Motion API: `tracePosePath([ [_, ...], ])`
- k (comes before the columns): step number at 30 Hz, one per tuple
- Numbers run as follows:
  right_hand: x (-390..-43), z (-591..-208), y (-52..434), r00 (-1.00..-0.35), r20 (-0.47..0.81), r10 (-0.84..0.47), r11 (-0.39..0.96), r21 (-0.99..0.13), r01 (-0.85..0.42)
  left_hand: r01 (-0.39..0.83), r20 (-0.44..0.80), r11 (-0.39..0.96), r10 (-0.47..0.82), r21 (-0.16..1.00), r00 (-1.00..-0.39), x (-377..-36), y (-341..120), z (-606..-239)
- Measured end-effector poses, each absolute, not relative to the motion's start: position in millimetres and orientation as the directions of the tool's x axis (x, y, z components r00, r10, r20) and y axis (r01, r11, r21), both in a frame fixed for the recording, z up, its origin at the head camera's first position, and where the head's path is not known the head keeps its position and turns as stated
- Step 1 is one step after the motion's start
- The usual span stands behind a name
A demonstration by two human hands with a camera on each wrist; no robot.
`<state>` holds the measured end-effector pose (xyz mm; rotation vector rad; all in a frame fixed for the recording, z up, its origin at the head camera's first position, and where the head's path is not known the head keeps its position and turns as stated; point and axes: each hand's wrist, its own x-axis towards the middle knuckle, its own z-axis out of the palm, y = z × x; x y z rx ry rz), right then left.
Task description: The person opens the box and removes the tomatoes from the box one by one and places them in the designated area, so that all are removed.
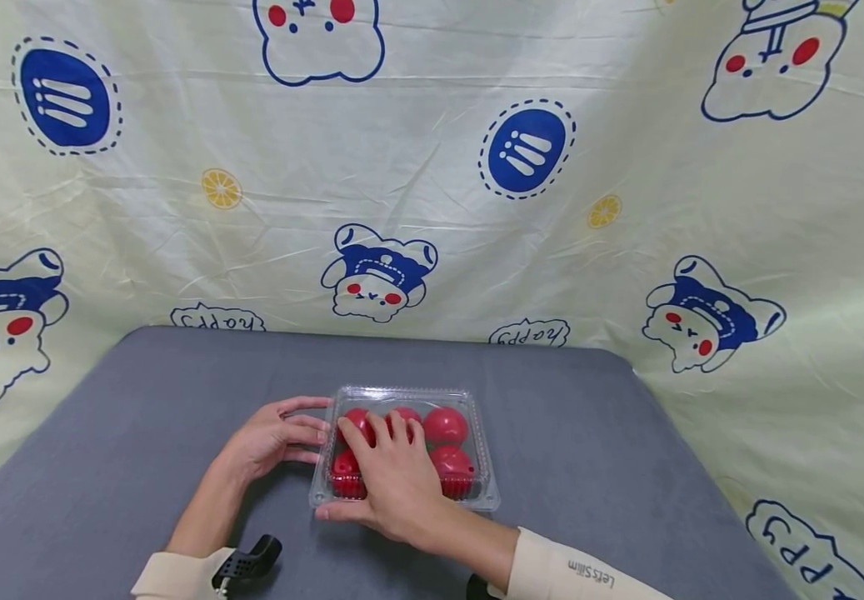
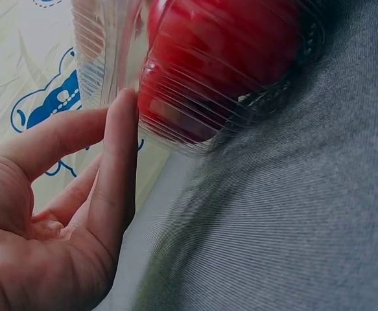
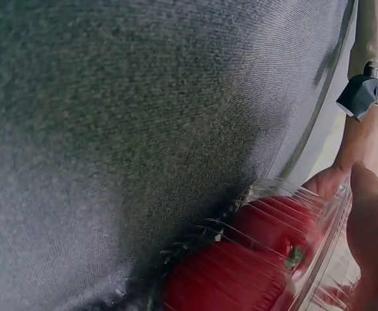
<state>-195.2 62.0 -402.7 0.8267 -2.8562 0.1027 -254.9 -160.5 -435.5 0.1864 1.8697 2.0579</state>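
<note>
Right hand [image 1: 394, 483] lies flat on the clear clamshell box [image 1: 479, 467] of red fruit, left hand [image 1: 274, 437] touching its left side, fingers relaxed. That thin plastic probably flexes and slips, so I'd hold its stiffer rim.

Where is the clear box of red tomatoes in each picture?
Head: the clear box sits mid-table, under the right hand, with the left hand at its side.
Left wrist: top centre, fingertips touching it.
Right wrist: bottom right.
Shared landmark: the grey tablecloth.
</note>
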Motion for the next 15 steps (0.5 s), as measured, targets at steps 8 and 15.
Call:
tracePosePath([
  [8, -192.1, -403.9, 55.6, -0.841, 0.193, -0.506, 0.857, 0.005, -0.515, -0.162, -0.135, -0.055, 0.33, 0.985, -0.934, -253.4, -159.3, -433.8],
  [15, -192.7, -403.9, 52.6, -0.854, 0.178, -0.488, 0.868, -0.006, -0.497, -0.176, -0.145, -0.064, 0.335, 0.982, -0.931, -253.3, -159.6, -432.3],
])
